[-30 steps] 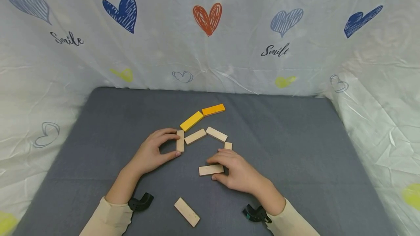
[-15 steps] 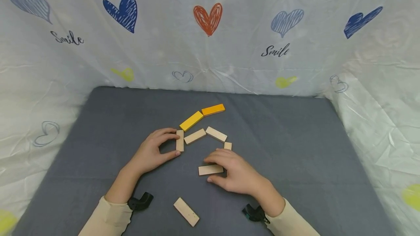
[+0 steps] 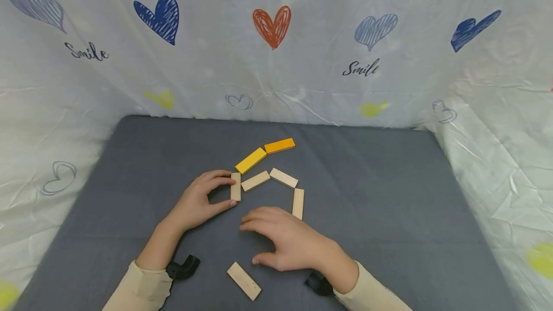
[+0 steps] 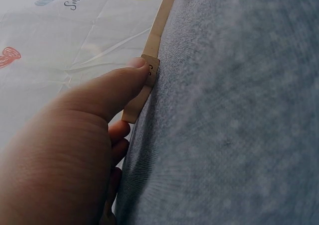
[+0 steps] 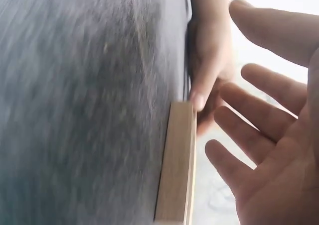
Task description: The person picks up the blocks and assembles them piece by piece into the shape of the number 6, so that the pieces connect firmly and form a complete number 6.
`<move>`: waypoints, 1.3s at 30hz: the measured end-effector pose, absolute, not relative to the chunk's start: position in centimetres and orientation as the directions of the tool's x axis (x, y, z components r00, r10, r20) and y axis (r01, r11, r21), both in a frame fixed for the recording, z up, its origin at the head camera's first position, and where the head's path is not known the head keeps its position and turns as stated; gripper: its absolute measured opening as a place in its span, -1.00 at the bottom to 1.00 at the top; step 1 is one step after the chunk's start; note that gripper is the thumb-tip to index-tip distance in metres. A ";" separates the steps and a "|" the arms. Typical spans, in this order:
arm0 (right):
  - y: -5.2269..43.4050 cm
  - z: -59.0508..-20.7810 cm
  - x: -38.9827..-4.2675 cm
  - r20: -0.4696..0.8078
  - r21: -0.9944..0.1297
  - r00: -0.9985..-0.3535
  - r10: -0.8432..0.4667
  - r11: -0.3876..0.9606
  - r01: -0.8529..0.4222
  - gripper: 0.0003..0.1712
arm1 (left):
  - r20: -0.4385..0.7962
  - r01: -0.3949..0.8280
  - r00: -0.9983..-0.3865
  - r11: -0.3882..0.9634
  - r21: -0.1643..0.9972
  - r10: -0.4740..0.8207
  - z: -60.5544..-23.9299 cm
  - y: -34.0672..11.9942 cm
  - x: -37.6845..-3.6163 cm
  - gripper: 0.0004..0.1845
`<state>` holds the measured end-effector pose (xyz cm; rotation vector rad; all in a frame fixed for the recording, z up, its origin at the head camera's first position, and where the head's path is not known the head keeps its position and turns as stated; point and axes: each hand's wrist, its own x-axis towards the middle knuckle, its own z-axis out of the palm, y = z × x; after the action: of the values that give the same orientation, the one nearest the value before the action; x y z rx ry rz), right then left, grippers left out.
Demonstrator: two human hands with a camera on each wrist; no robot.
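While left hand [image 3: 199,200] pinches wooden block [image 3: 235,186], right hand [image 3: 285,241] spread loose, "Smile" [image 3: 360,68] on backdrop

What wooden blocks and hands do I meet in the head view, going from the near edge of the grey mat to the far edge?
Loose plain block → right hand → left hand → yellow block → orange block.

A dark grey mat [image 3: 371,191] carries pale, unpainted wooden blocks [image 3: 255,181], plus a yellow block [image 3: 251,160] and an orange block [image 3: 280,146] toward its far edge. The backdrop sheet [image 3: 276,76] is white, printed with navy, pale blue, red and yellow hearts and black "Smile" script. Both sleeves [image 3: 142,289] are cream.
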<state>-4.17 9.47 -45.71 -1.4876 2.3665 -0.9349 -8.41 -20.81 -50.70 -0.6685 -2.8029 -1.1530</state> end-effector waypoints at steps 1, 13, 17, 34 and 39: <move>9.2 -45.7 -4.1 0.162 -0.599 -0.457 -0.875 0.281 -0.750 -0.28 | 0.195 0.403 -0.906 0.630 0.664 0.375 -50.7 -20.8 -8.4 -0.41; 8.0 -46.5 -2.6 0.091 -0.595 -0.291 -0.952 0.182 -0.783 -0.12 | 0.185 0.393 -0.911 0.643 0.657 0.368 -50.7 -20.8 -8.4 -0.41; 8.0 -46.9 -2.3 0.082 -0.597 -0.262 -0.962 0.163 -0.785 -0.13 | 0.186 0.392 -0.912 0.641 0.660 0.366 -50.7 -20.8 -8.4 -0.41; 7.9 -47.3 -2.3 0.065 -0.611 -0.212 -0.975 0.128 -0.781 -0.08 | 0.197 0.404 -0.907 0.639 0.654 0.372 -50.8 -20.8 -8.4 -0.41; 8.0 -47.2 -2.2 0.048 -0.608 -0.205 -0.978 0.135 -0.782 -0.05 | 0.207 0.411 -0.905 0.641 0.648 0.371 -50.9 -20.7 -8.4 -0.41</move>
<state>-2.24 7.95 -47.18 -1.6983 2.0577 -0.7433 -8.37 -20.73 -50.87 -0.6665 -2.7965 -1.1250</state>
